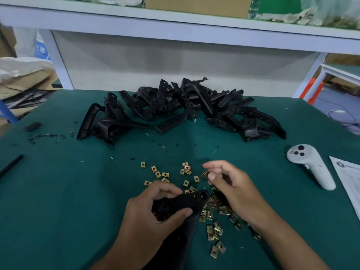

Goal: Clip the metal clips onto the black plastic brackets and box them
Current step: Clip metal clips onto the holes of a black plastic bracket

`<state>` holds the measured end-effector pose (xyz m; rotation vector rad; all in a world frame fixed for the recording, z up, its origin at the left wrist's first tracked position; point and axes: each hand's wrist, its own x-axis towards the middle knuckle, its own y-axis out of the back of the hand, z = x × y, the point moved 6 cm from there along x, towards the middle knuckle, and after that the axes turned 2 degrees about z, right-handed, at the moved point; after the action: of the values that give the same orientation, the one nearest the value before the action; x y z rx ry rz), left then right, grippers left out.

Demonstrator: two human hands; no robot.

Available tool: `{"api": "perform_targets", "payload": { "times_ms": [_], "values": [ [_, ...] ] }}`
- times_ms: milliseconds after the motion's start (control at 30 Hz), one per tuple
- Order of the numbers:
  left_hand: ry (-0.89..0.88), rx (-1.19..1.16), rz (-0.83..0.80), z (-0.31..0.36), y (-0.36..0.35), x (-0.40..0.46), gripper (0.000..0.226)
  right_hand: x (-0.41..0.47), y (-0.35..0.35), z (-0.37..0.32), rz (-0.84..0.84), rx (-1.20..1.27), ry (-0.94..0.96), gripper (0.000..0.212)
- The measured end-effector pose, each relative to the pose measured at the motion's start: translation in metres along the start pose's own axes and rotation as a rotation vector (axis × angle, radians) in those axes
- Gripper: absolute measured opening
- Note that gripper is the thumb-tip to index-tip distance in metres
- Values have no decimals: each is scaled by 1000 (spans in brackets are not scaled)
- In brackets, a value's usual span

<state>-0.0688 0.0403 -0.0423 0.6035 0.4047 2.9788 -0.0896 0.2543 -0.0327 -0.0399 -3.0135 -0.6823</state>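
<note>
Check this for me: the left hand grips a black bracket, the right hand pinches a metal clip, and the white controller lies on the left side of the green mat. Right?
Not quite. The head view shows the white controller on the right side of the green mat, not the left. The rest holds: the left hand grips a black bracket, and the right hand pinches a metal clip.

You're seeing dim, bluish light from overhead; the green surface shows soft shadows. The shelf bows from wide-angle distortion, and your right hand is motion-blurred.

Counted two hands, one white controller, one paper sheet, many black brackets and too many small gold clips to number.
</note>
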Motion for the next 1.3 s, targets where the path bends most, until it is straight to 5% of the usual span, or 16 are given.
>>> {"api": "perform_targets", "payload": {
  "times_ms": [267, 467, 900, 1167, 1300],
  "values": [
    [-4, 25, 15, 2, 0, 0, 33, 2, -5, 5, -81, 734, -312, 13],
    [31, -15, -14, 0, -2, -2, 33, 0, -8, 3, -109, 752, -305, 25],
    [51, -49, -57, -4, -5, -3, 35, -3, -8, -3, -126, 709, -271, 9],
    [42, -52, -51, -2, -5, -3, 35, -1, -9, -4, -156, 889, -277, 3],
    [39, -33, -50, -5, -5, -3, 37, 0, -10, -1, -139, 930, -304, 20]
  ]
}}
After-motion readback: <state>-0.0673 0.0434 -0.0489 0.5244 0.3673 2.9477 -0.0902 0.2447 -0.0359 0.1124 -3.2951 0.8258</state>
